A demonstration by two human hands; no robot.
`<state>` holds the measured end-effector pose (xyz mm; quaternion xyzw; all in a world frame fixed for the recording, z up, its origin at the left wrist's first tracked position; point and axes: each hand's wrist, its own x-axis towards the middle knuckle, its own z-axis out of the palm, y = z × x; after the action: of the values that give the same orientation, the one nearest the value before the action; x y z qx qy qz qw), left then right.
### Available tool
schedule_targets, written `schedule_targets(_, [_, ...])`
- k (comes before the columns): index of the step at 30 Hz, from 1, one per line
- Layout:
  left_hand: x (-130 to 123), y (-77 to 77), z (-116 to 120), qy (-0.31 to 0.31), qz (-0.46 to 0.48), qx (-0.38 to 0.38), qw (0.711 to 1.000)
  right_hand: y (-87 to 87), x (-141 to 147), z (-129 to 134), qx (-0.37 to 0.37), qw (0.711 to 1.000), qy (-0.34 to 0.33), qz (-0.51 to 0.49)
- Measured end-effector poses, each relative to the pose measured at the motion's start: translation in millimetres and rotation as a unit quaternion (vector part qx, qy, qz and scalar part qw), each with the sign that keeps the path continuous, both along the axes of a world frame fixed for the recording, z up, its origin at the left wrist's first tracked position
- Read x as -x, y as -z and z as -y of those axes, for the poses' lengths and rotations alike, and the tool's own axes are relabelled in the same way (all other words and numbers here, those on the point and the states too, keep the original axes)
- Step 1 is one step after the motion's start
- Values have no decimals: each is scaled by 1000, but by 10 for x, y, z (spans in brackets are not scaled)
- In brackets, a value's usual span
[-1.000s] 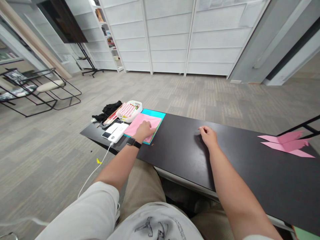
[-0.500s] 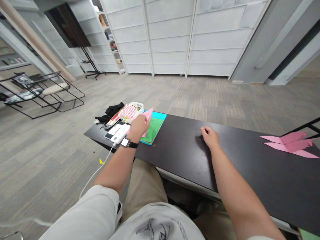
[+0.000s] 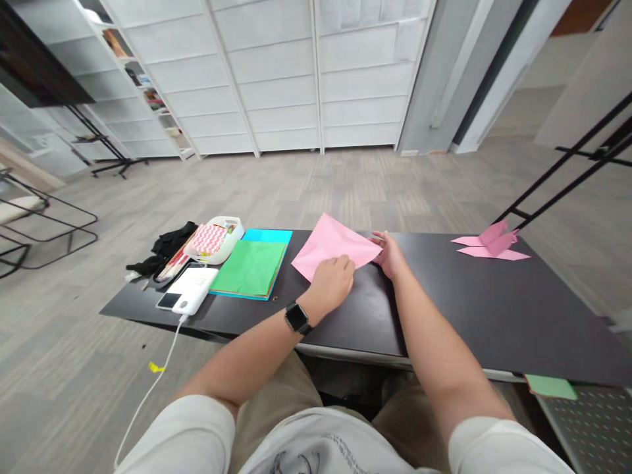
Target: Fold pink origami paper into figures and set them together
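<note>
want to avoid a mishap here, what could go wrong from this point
The pink sheet might crease: the left hand lies over its near side and the right hand is at its right corner.

The white cable hangs past the near edge, so a snag could tug the white device.

The folded pink paper sits near the far edge; a bump might knock it off.

Dark table [image 3: 503, 303] with paper stack [image 3: 251, 268], white basket [image 3: 232, 243]

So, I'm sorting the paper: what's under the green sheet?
Blue paper shows beneath the green sheet, with a thin orange edge between; whatever else lies there is covered.
</note>
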<state>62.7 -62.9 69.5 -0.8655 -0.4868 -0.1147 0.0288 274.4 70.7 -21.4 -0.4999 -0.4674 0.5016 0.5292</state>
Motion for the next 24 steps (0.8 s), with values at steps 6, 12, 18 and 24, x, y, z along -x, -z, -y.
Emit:
schedule_targets(6, [-63,482,119,59,3,55,997,35,-160,10,84,995,-55,-7])
schedule_targets(12, [544,713,145,16,58,8,998,141,-162,-1,42,992,-76,91])
schedule_targets(18, [827,975,160,-25,44,61,997,177,-176,-37,-46,969,-68,233])
schedule_targets(24, [799,998,111,-24,32,58,998,246,-131,-75,-134,929,-42,341])
